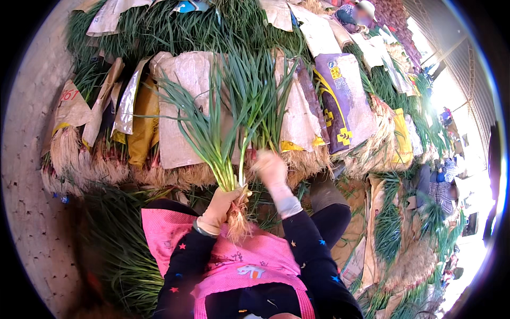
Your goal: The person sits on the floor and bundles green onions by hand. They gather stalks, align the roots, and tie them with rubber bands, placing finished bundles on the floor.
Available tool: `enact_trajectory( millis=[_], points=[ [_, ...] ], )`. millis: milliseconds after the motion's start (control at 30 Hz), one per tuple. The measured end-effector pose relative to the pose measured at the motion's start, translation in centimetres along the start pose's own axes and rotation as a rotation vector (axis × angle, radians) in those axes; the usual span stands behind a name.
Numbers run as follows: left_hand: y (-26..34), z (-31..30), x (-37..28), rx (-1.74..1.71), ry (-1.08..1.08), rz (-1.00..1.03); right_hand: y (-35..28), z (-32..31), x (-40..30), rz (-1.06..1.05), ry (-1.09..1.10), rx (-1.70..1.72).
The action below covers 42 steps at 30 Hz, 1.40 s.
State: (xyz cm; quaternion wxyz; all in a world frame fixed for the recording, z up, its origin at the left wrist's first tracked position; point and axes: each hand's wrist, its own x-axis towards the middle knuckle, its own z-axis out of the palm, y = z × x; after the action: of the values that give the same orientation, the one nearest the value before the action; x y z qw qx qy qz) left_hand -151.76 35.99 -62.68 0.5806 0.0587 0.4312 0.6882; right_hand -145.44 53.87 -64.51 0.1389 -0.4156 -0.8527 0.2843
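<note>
My left hand (pixel 218 208), in a pale glove, is closed around a small bunch of green onions (pixel 225 171) just above their roots. The leaves fan upward over the sacking, while the pale, stringy roots (pixel 239 223) hang below my fist over a pink checked apron. To the right, my gloved right hand (pixel 273 169) is blurred by motion beside the root ends of the piled onions (pixel 259 99). Its fingers overlap the bases of some green stalks there. Whether it grips any of them is not clear.
Woven sacks (pixel 191 107) and a purple printed sack (pixel 344 103) cover rows of onions ahead. Loose onions (pixel 127 255) lie at my left, by a pitted wall (pixel 36 159). Other people (pixel 356 16) sit farther off, at upper right and right. Onion bundles (pixel 388 227) lie on the right.
</note>
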Motion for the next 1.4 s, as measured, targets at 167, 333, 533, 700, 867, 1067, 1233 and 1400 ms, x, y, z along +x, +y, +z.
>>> enact_trajectory(
  millis=[167,333,533,700,867,1067,1233,1400],
  points=[
    [-0.1,-1.6,0.2,-0.174,-0.073,0.052,5.9,-1.5,-1.9,0.192,-1.187,-0.334],
    [-1.1,-1.6,0.9,-0.258,-0.068,-0.029,0.1,-4.4,-5.6,-0.289,-0.364,0.545],
    [2.6,-1.0,-0.7,-0.137,-0.025,0.208,0.0,0.3,-9.1,-0.488,-0.144,0.39],
    [5.6,-0.4,-1.4,-0.08,-0.019,0.272,5.3,-2.6,-9.9,-0.141,-1.157,-0.598],
    [1.7,-2.9,2.6,-0.29,-0.051,0.102,5.0,-6.4,-4.7,0.086,-0.424,0.514],
    [0.7,-0.5,2.3,-0.506,0.032,-0.082,5.2,-6.4,1.3,0.009,-0.289,-0.436],
    [-2.1,-1.7,3.1,-0.194,-0.121,-0.186,0.0,-6.2,-6.3,-0.51,-0.279,-0.224],
    [0.1,2.5,0.3,-0.143,0.027,-0.219,3.5,-5.8,-6.3,-0.026,-0.455,0.31]
  ],
)
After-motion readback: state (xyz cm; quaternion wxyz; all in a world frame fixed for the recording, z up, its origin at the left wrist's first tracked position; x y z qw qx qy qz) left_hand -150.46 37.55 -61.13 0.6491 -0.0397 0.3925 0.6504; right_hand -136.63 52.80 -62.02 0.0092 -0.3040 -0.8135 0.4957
